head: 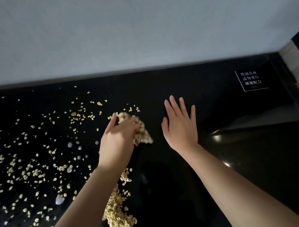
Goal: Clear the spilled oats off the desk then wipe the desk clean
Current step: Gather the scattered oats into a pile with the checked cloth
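You had pale yellow oats (117, 216) speckled across the glossy black desk (225, 160), a flat grey-blue wall (134, 21) behind it, and white lettering on the black sign (251, 81).

Bare desk (215, 161) right of oats (117, 216)

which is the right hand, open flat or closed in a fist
Open flat: the right hand has its fingers straight and spread, palm down over the dark desk, holding nothing. Whether it touches the desk, cannot tell.
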`<state>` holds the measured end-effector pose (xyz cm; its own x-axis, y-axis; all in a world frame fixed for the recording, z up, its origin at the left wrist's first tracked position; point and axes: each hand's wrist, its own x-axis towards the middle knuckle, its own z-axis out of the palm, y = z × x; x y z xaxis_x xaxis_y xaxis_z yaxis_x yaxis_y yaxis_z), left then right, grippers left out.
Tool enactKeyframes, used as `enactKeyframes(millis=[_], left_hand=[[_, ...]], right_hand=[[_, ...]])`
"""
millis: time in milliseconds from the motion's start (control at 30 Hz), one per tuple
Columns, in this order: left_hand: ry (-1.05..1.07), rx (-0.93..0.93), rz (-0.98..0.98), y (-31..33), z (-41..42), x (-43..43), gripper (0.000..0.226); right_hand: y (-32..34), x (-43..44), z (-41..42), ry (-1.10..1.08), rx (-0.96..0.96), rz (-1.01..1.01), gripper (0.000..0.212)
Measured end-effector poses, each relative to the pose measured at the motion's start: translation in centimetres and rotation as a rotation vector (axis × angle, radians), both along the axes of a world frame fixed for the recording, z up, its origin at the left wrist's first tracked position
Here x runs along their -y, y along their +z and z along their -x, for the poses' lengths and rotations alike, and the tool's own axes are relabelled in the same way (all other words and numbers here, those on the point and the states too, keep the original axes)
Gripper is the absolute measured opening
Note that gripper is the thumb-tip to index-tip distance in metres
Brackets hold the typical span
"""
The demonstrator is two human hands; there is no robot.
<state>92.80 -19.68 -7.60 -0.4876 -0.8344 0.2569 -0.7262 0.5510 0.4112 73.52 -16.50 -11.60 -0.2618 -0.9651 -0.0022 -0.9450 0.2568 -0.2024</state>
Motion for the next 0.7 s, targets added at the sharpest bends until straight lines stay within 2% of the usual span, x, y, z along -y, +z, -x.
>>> enactKeyframes(millis=[100, 300, 433, 533, 700], left_hand=[[-0.084, 0.018, -0.025, -0.3, 2.5, 3.4, 0.039], [-0.088, 0.011, -0.111, -2.0, 2.3, 4.0, 0.029], [-0.079, 0.071, -0.098, -2.0, 2.8, 4.2, 0.024], [-0.075, 0.099, -0.021, -1.8, 2.5, 3.8, 0.012], [-0.04, 0.137, 0.019, -1.4, -1.8, 1.5, 0.021]], right_hand=[[0.0, 1.6, 0.1, -0.042, 0.04, 0.067, 0.054], [-0.4, 1.7, 0.2, -0.048, 0.056, 0.139, 0.051], [-0.4, 1.7, 0.1, -0.053, 0.059, 0.141, 0.052], [-0.5, 1.7, 0.1, -0.052, 0.06, 0.138, 0.051], [-0.5, 1.7, 0.3, -0.05, 0.056, 0.115, 0.051]])
